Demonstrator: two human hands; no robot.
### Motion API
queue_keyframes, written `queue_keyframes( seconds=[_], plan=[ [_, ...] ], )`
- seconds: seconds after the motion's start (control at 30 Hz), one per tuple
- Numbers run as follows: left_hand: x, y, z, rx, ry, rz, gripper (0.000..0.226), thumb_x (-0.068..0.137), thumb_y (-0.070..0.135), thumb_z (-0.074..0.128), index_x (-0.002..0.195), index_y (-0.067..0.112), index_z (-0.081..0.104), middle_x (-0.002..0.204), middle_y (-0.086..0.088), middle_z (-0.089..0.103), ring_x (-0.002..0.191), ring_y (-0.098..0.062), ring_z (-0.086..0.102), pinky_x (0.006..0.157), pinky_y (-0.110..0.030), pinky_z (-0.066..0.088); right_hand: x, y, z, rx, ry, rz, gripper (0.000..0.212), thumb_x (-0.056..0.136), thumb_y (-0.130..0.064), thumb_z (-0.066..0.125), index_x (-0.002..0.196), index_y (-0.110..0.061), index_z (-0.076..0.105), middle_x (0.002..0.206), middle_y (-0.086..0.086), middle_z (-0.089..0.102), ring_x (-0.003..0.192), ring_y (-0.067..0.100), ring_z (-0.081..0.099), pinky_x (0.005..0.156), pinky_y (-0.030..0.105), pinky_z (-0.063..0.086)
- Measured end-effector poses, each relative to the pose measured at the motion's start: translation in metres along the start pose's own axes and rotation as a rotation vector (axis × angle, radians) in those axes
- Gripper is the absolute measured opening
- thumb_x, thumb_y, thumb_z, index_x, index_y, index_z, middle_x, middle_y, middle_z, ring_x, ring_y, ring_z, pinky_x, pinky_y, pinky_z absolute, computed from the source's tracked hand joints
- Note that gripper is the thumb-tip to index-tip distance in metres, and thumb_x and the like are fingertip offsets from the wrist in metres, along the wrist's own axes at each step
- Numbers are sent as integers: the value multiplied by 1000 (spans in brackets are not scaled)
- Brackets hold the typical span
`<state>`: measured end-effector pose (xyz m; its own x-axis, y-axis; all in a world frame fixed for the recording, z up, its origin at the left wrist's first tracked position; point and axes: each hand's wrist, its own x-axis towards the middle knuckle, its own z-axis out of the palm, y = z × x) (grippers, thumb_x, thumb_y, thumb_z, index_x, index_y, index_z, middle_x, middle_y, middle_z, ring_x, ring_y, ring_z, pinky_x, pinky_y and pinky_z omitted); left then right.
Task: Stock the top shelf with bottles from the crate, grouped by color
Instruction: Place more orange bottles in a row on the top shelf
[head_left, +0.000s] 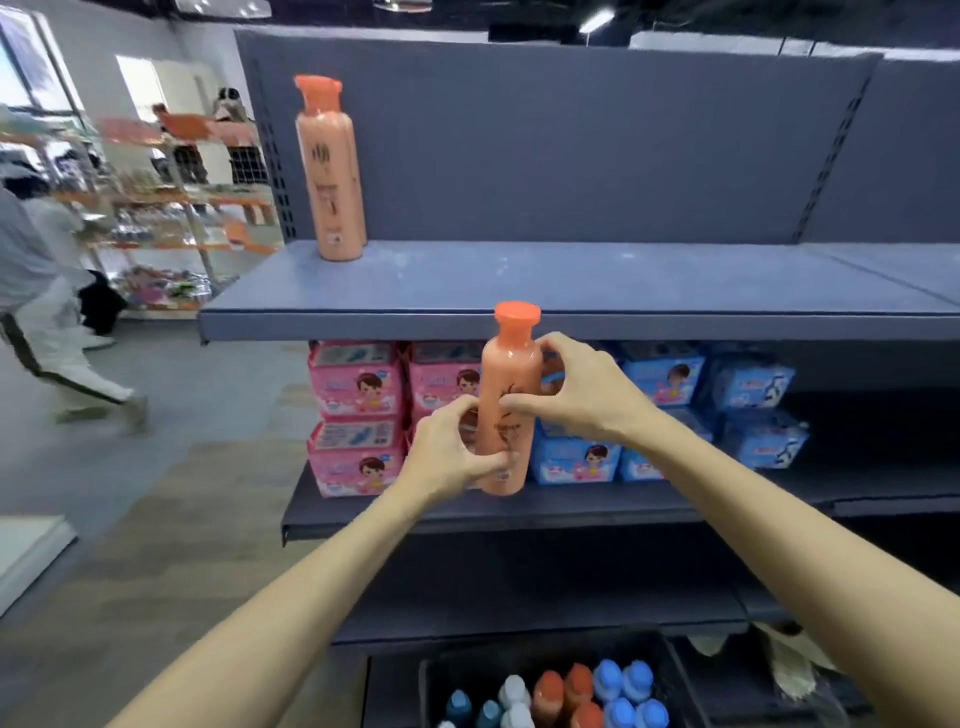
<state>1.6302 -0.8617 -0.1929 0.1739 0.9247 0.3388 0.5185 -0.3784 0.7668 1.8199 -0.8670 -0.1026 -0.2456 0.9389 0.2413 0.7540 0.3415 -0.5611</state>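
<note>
Clearly, an orange bottle (508, 400) is held upright in both hands just below the front lip of the top shelf (519, 291), its cap level with that edge. The left hand (451, 451) is wrapped round the lower body of the bottle, and the right hand (576, 389) is clamped on its upper body, fingers curled behind and thumb in front; a two-handed grip of this kind is judged to keep a tall, narrow, smooth container vertical while it is raised over the lip. On the top shelf, far to the left near the back panel, a second orange bottle (329, 171) is stood upright, apparently with another directly behind it, so the held one is probably meant for a place beside them, to keep the colour together. The held bottle is seen to be a glossy peach-orange cylinder with a narrowed neck, a wide flat orange cap and dark print on its front; the print is too blurred to be read. Well below the top shelf, at floor level, a dark crate (431, 675) is seen, with blue, orange, white and teal caps still in it, so most of the stocking is judged undone.
</note>
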Motion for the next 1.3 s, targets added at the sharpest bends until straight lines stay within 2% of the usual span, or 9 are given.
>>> queue_keyframes(
  seconds=[0.1,0.2,0.37,0.53,0.67,0.9,1.03,1.1,1.3],
  plan=[
    [10,19,-27,22,55,41,49,63,36,87,106,25,67,96,14,72,90,5,64,79,-14,49,9,-24,-9,97,87,-63,52,77,-46,81,117,-23,57,107,-10,69,94,6,67,84,23,53],
    [22,38,-59,24,98,92,48,63,38,85,106,26,68,96,14,73,89,3,66,81,-26,56,24,-54,-25,143,132,-115,47,79,-40,80,115,-21,57,103,-11,68,89,5,66,74,13,48],
    [41,62,-114,41,156,156,43,66,34,86,104,23,69,94,12,74,85,0,69,81,-30,57,52,-101,-48,166,191,-205,44,80,-43,78,114,-24,57,103,-17,65,90,-3,65,71,15,48],
    [55,67,-157,62,209,179,44,69,42,85,106,25,68,98,15,71,91,3,66,80,-21,55,79,-140,-51,177,248,-283,43,80,-43,77,112,-21,57,97,-15,67,88,-5,63,71,15,50],
    [65,62,-184,57,226,175,52,68,51,83,109,23,69,100,12,72,91,0,67,79,-24,56,101,-163,-50,198,232,-301,48,78,-41,80,115,-19,58,101,-9,69,91,2,66,76,23,56],
    [79,43,-216,104,242,147,46,70,43,84,108,22,69,97,11,73,86,-1,68,76,-20,54,136,-179,-31,206,143,-299,60,72,-35,86,121,-20,54,109,-6,69,96,6,66,80,26,58],
    [89,29,-227,148,248,131,39,73,31,84,107,21,67,94,11,70,84,1,65,69,-3,46,155,-179,-14,223,140,-292,61,72,-36,88,121,-21,55,113,-6,68,99,6,66,84,28,57],
    [97,21,-231,149,244,123,41,73,30,84,109,21,67,95,9,71,85,-3,67,71,-6,48,166,-179,-5,244,153,-280,60,73,-37,87,121,-19,57,114,-7,69,100,7,66,87,27,56],
    [127,-6,-241,102,260,66,49,70,28,86,112,16,63,102,2,71,92,-13,68,83,-29,54,199,-185,13,246,164,-256,57,76,-34,86,123,-17,58,115,-6,69,101,9,66,87,24,53]
  ],
)
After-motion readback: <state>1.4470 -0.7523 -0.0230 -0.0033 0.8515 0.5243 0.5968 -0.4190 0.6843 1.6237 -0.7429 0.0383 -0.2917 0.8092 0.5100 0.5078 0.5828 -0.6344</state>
